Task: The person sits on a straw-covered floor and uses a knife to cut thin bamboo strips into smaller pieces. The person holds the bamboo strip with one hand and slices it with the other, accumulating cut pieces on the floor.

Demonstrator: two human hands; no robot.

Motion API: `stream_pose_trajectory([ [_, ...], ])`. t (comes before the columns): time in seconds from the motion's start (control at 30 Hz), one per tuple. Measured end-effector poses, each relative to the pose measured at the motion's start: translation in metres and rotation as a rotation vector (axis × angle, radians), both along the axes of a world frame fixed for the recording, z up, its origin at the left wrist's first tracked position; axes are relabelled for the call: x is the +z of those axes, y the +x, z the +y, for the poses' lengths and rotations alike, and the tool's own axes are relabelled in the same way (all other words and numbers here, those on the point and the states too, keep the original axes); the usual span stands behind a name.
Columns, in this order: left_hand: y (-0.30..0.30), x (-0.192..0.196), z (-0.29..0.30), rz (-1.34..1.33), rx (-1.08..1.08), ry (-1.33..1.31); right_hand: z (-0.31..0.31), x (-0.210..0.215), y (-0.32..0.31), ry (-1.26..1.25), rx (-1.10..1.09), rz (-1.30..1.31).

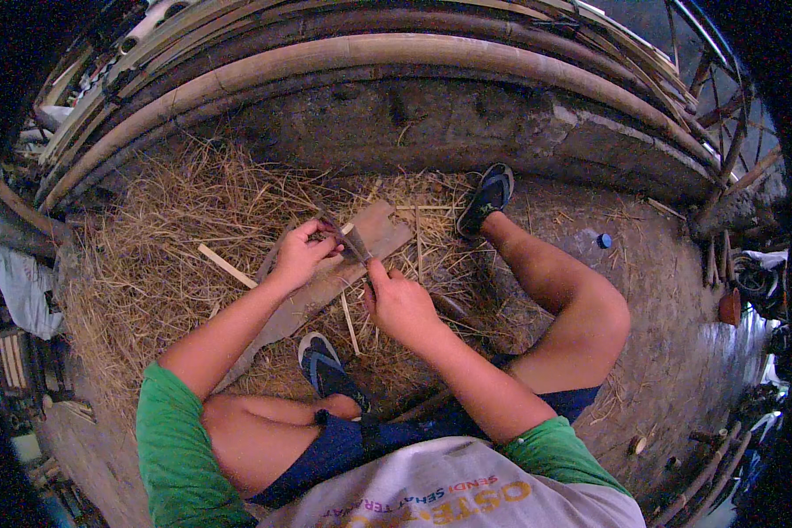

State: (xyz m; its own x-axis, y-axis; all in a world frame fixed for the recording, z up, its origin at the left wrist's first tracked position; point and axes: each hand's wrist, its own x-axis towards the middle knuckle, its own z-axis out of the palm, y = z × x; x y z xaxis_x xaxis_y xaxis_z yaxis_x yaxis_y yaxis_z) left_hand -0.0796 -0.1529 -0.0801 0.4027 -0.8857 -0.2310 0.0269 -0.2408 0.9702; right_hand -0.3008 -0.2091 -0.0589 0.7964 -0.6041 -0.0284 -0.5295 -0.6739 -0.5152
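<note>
In my right hand (pixel 405 305) I grip a knife, its dark blade (pixel 354 244) angled up and left toward my other hand. My left hand (pixel 304 253) is closed, thumb and fingers pinched around a small pale bamboo piece (pixel 348 230) whose tip shows at the blade. Most of that piece is hidden by the fingers. Both hands are over a worn wooden board (pixel 304 306), which slants between my legs. Another pale bamboo strip (pixel 226 266) lies left of my left forearm, partly on the straw-like shavings.
Heaped thin shavings (pixel 150 255) cover the floor on the left. Long bamboo poles (pixel 414 51) rest along a low concrete wall (pixel 484 114) ahead. My shod feet flank the board. A blue cap (pixel 604 240) is on the floor at right, with a reddish pot (pixel 729 307) farther off.
</note>
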Motion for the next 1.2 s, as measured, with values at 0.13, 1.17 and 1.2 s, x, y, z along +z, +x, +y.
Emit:
stream_pose_trajectory([
  [0.13,-0.0005,0.0032,-0.0002,-0.067,-0.005,0.043,-0.0002,-0.0036,0.0007,-0.022,-0.002,0.003],
  [1.17,-0.0027,0.007,-0.0017,-0.039,-0.013,0.003,-0.0024,-0.0099,0.0,-0.059,-0.005,-0.025],
  [1.2,-0.0031,0.0083,-0.0015,-0.057,-0.014,0.016,-0.0023,-0.01,0.0001,-0.058,-0.003,-0.023],
])
